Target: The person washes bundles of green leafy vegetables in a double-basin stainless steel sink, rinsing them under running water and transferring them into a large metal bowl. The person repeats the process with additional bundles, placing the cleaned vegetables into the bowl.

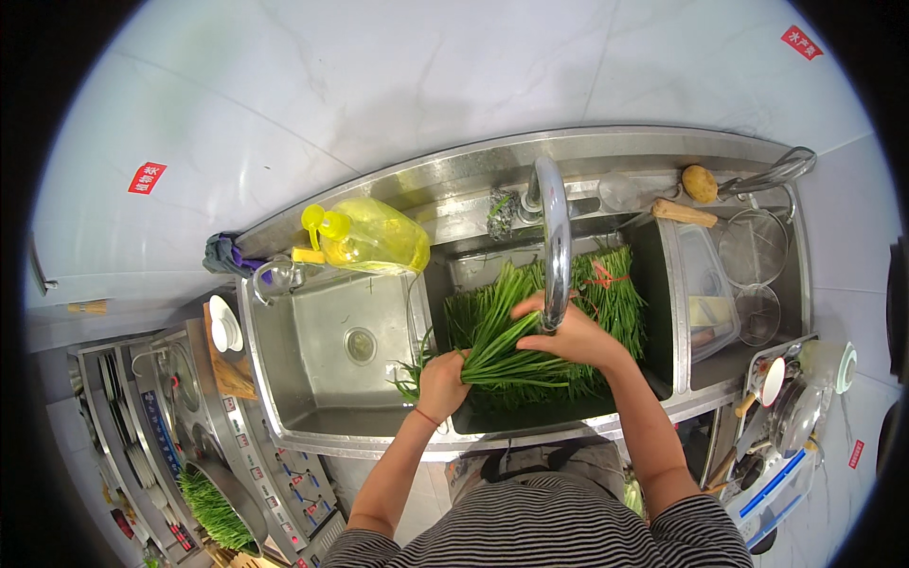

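My left hand (442, 387) is closed around one end of a bunch of green chives (490, 355), over the front rim by the divider between two basins. The long leaves fan up and to the right from my fist. My right hand (579, 337) is at the right side of this bunch, thumb and fingers apart, with some leaves in the gap between them. The chrome faucet (557, 241) hides part of its fingers. Beneath both hands, more chives (618, 305) fill the middle basin (657, 284), and a red tie (603, 273) crosses them.
A yellow pump bottle (376, 234) stands behind the left basin (319, 355), beside a sponge (307, 255). Steel scouring wool (503, 213) lies near the faucet base. The right basin holds a clear plastic container (706, 298) and strainers (753, 248). A potato (699, 183) sits on the back ledge.
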Tool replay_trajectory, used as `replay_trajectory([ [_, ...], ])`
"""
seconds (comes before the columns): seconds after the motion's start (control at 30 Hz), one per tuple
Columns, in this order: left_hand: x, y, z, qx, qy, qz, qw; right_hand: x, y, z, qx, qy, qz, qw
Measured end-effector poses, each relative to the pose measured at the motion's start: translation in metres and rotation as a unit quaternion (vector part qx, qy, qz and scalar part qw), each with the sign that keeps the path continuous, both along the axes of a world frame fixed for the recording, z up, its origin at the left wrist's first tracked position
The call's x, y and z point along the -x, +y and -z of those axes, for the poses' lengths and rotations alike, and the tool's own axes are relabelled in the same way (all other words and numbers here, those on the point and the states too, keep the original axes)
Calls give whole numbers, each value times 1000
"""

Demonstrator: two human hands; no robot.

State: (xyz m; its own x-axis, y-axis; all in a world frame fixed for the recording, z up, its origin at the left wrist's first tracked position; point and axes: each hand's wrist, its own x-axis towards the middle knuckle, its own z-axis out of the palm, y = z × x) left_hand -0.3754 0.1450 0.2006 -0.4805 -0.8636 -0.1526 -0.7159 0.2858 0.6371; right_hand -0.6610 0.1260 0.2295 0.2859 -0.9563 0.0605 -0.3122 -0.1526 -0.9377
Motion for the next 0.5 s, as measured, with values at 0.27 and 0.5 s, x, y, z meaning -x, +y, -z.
replay_trajectory([
  [0.27,9,0,-3,-76,-69,20,994,-6,-5,4,-266,-89,75,957],
  [0.5,16,-1,-10,-88,-117,32,989,-9,-10,10,-292,-173,86,937],
])
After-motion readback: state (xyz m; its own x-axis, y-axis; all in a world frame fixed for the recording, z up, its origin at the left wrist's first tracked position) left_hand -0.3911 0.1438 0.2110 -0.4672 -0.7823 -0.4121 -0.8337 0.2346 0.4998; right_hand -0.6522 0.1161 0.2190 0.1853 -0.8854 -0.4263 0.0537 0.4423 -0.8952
